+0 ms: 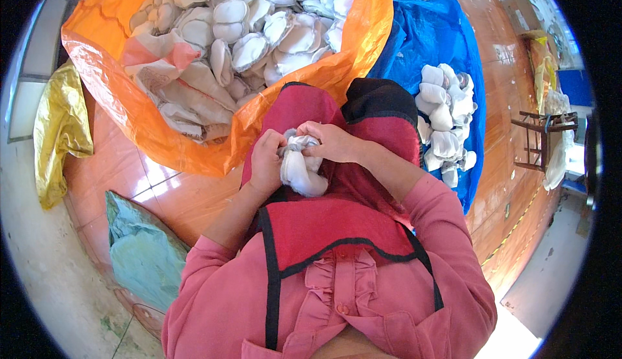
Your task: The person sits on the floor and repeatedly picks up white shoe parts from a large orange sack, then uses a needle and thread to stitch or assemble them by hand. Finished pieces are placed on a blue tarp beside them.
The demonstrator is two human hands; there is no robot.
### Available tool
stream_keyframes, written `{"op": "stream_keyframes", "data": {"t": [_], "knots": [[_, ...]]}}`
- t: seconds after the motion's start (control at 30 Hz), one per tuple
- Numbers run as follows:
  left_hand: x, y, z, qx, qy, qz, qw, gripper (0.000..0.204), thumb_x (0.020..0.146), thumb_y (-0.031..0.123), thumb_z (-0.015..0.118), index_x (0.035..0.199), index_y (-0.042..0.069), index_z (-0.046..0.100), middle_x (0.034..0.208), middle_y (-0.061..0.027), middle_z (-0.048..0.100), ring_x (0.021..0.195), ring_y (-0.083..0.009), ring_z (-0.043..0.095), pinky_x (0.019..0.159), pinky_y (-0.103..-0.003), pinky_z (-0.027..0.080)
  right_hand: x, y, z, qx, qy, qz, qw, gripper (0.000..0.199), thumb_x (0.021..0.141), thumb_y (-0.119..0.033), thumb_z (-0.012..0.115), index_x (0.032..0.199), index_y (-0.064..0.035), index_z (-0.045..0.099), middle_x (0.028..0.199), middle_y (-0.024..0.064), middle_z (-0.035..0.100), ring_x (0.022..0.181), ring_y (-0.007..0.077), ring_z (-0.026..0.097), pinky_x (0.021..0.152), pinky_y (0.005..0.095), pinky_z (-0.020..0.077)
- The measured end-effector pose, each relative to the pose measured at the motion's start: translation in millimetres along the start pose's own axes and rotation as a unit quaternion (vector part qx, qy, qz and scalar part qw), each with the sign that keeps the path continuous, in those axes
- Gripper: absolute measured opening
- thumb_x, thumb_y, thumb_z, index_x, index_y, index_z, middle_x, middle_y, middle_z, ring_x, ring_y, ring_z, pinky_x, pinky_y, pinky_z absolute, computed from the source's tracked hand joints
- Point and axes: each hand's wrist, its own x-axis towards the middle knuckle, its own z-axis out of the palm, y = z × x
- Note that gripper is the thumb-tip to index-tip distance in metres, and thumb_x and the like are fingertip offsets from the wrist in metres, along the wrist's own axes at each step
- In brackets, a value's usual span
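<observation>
The left hand (267,159) and the right hand (332,142) are working on one white fabric bundle (303,176) over the lap (361,187).
Nearest, a red apron (330,225) is covering the person's front; just beyond it, the bundle is hanging with its rounded end pointing toward the body. The fingers of both hands are pinching its grey-and-white upper end; how the fabric is folding there, I cannot tell. Farther, to the right, a blue sheet (424,28) is carrying similar compact bundles (444,118), which are probably making up the finished part. Beyond the knees, an orange sack (188,155) is holding many flatter white pieces (230,22), in my judgement the part that is remaining. This heap is looking larger, so more work is apparently waiting than done.
</observation>
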Motion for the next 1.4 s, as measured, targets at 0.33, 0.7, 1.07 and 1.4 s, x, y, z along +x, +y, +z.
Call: {"op": "stream_keyframes", "data": {"t": [0.33,0.7,1.07,1.4], "knots": [[-7.3,6.6,-15.7,-0.057,-0.087,-0.026,0.994,0.028,0.071,-0.003,0.067,0.097,0.003,0.056,0.094,-0.0148,0.056,0.086,-0.0327,0.058,0.074,-0.038,0.048,-10.6,0.8,37.6,-0.058,0.168,0.065,0.982,0.034,0.084,-0.016,0.069,0.109,-0.0066,0.049,0.092,0.0232,0.065,0.09,0.0435,0.064,0.075,0.0479,0.0499],[-22.2,22.2,-14.0,-0.008,-0.041,-0.035,0.998,0.044,0.071,-0.01,0.061,0.113,0.002,0.055,0.108,-0.0169,0.056,0.103,-0.0342,0.057,0.089,-0.037,0.047,0.2,23.3,67.2,-0.042,0.312,0.062,0.947,0.031,0.08,-0.013,0.07,0.105,-0.0069,0.052,0.089,0.0193,0.064,0.084,0.0378,0.066,0.073,0.0446,0.0504],[4.0,-0.4,-23.4,-0.113,-0.132,0.038,0.984,0.043,0.078,0.009,0.07,0.118,0.002,0.057,0.115,-0.0162,0.057,0.112,-0.0329,0.054,0.101,-0.041,0.042,3.4,28.2,72.3,0.319,0.325,-0.049,0.889,0.014,0.092,-0.01,0.06,0.1,-0.0116,0.049,0.092,0.0048,0.057,0.085,0.0146,0.055,0.08,0.0344,0.0498],[18.6,21.9,3.1,-0.269,-0.066,-0.251,0.928,0.027,0.082,0.0,0.07,0.105,0.003,0.057,0.094,-0.0014,0.061,0.084,-0.0089,0.058,0.075,-0.025,0.048,5.0,3.1,65.4,0.455,0.317,-0.04,0.831,0.027,0.1,-0.029,0.048,0.117,-0.01,0.057,0.104,0.0064,0.064,0.093,0.0178,0.063,0.084,0.0335,0.0523]]}}
